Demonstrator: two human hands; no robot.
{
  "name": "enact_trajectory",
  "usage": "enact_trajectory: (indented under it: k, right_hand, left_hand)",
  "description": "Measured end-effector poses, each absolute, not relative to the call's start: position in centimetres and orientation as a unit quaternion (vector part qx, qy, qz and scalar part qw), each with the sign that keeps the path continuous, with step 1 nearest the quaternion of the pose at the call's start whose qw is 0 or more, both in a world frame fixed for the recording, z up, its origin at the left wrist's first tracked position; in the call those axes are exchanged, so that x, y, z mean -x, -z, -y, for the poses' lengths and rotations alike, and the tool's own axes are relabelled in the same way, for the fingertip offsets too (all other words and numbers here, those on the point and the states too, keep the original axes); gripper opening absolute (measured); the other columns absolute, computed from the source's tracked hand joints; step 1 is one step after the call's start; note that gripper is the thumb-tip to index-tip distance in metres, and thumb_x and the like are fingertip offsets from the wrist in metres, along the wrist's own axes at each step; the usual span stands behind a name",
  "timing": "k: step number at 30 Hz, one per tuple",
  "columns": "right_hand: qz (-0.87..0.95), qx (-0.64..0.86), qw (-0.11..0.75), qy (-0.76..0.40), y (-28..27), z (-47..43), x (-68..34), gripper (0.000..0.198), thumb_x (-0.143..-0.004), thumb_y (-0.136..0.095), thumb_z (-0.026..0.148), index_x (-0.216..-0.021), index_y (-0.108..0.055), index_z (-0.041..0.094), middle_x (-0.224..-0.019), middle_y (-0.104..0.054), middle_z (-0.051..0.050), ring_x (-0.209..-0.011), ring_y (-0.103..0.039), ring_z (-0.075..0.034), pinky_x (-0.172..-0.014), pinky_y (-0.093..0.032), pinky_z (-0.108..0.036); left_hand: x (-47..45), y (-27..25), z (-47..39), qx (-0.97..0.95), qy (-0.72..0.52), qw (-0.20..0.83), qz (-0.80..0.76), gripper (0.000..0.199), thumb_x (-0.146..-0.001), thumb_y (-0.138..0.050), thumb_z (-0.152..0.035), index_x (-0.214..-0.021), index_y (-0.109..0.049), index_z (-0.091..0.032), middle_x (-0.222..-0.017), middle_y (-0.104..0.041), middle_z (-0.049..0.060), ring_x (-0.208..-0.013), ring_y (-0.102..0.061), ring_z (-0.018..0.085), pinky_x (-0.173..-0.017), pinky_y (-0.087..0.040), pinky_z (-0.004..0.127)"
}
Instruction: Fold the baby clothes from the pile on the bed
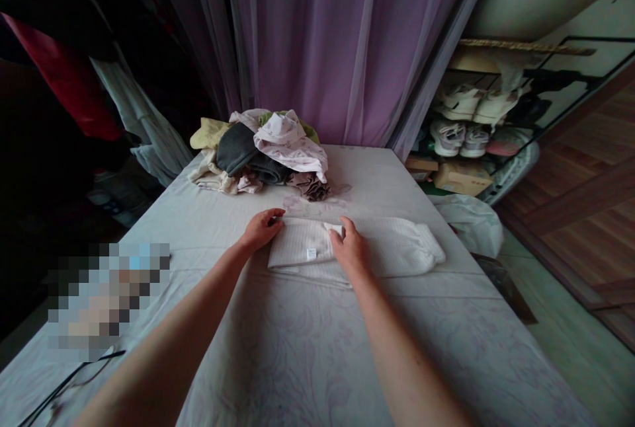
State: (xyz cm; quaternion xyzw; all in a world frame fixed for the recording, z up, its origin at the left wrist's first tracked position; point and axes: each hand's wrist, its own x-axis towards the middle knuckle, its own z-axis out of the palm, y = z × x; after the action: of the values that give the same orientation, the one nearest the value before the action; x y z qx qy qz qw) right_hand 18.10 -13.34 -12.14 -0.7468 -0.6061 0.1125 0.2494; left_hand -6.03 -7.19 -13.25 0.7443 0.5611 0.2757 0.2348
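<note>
A white ribbed garment [397, 245] lies folded flat across the table, with a small white label [311, 253] facing up and a gathered cuff-like end at its right. My left hand [262, 229] has its thumb and fingers closed on the garment's far left corner. Farther right, my right hand [353, 248] pinches a raised bit of the same cloth between thumb and fingers, near the upper edge of the fold. The cloth under my right palm is hidden.
A heap of crumpled clothes [268, 149] sits at the table's far end before a purple curtain [317, 43]. At left are a pixelated patch and a dark cable [74, 374]. Shoes [459, 139] fill a rack at right, beside a white plastic bag [473, 225].
</note>
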Motion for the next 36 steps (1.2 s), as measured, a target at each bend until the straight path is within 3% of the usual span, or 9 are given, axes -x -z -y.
enact_trajectory:
  k: [5, 11, 16, 22, 26, 30, 33, 36]
  right_hand:
    - [0.608, 0.748, 0.236, -0.121, 12.0, 13.7, -18.3, 0.045, -0.095, -0.038, 0.031, -0.135, -0.052, 0.016, -0.099, -0.073, -0.012, -0.087, -0.068, -0.023, -0.074, -0.047, -0.030]
    - [0.621, 0.734, 0.240, -0.138, 11.5, 13.7, -17.8, 0.046, -0.093, -0.044, 0.033, -0.137, -0.050, 0.019, -0.094, -0.074, -0.008, -0.084, -0.069, -0.020, -0.072, -0.047, -0.027]
    - [0.630, 0.730, 0.236, -0.121, 12.2, 14.0, -17.7, 0.049, -0.091, -0.048, 0.032, -0.138, -0.049, 0.017, -0.104, -0.073, -0.011, -0.089, -0.069, -0.021, -0.074, -0.047, -0.027]
    - [0.622, 0.731, 0.242, -0.144, 12.4, 13.6, -18.4, 0.053, -0.089, -0.052, 0.033, -0.139, -0.046, 0.016, -0.094, -0.073, -0.007, -0.084, -0.068, -0.020, -0.073, -0.047, -0.028]
    - [0.622, 0.741, 0.238, -0.085, 11.9, 13.8, -18.4, 0.048, -0.089, -0.053, 0.030, -0.136, -0.051, 0.018, -0.111, -0.069, -0.012, -0.095, -0.065, -0.022, -0.081, -0.047, -0.031]
    - [0.702, 0.663, 0.261, -0.017, 11.5, 14.4, -17.1, 0.044, -0.093, -0.044, 0.024, -0.137, -0.052, 0.017, -0.138, -0.054, -0.015, -0.127, -0.049, -0.025, -0.102, -0.040, -0.038]
    - [0.771, 0.609, 0.182, -0.045, 11.6, 14.8, -15.9, 0.046, -0.097, -0.038, 0.026, -0.141, -0.048, 0.021, -0.149, -0.046, -0.010, -0.141, -0.033, -0.025, -0.113, -0.026, -0.048]
    - [0.775, 0.621, 0.093, -0.075, 11.9, 14.9, -15.4, 0.049, -0.098, -0.035, 0.031, -0.145, -0.043, 0.023, -0.154, -0.038, -0.008, -0.144, -0.028, -0.027, -0.114, -0.020, -0.058]
  left_hand:
    - [5.5, 12.6, 7.0, -0.746, -0.202, 0.181, -0.608, 0.027, -0.087, -0.053, -0.031, -0.103, -0.069, -0.017, -0.099, -0.071, 0.009, -0.089, -0.065, 0.021, -0.081, -0.049, 0.030]
    - [5.8, 11.7, 6.1, -0.744, -0.167, 0.152, -0.629, 0.020, -0.086, -0.050, -0.018, -0.095, -0.068, -0.015, -0.104, -0.068, 0.013, -0.098, -0.064, 0.025, -0.087, -0.048, 0.035]
    - [4.2, 11.6, 8.8, -0.767, -0.190, 0.086, -0.607, 0.038, -0.088, -0.043, -0.013, -0.122, -0.060, -0.015, -0.131, -0.059, 0.015, -0.120, -0.055, 0.027, -0.103, -0.042, 0.042]
    - [1.2, 12.8, 13.1, -0.858, -0.135, 0.028, -0.495, 0.052, -0.095, -0.044, -0.045, -0.141, -0.048, -0.021, -0.151, -0.044, 0.010, -0.142, -0.034, 0.029, -0.117, -0.025, 0.049]
    - [1.0, 13.5, 13.5, -0.854, -0.121, 0.032, -0.504, 0.059, -0.096, -0.040, -0.052, -0.147, -0.042, -0.023, -0.153, -0.041, 0.010, -0.143, -0.031, 0.030, -0.118, -0.021, 0.051]
    - [1.0, 13.6, 13.3, -0.855, -0.118, 0.032, -0.504, 0.059, -0.096, -0.039, -0.052, -0.147, -0.042, -0.023, -0.153, -0.041, 0.010, -0.143, -0.032, 0.030, -0.117, -0.022, 0.052]
    - [1.0, 13.7, 13.2, -0.853, -0.112, 0.027, -0.509, 0.058, -0.096, -0.040, -0.052, -0.145, -0.045, -0.022, -0.153, -0.041, 0.011, -0.143, -0.031, 0.032, -0.117, -0.023, 0.053]
    - [1.3, 14.0, 12.9, -0.849, -0.122, 0.024, -0.513, 0.052, -0.097, -0.039, -0.047, -0.144, -0.046, -0.025, -0.155, -0.038, 0.010, -0.144, -0.029, 0.032, -0.117, -0.024, 0.053]
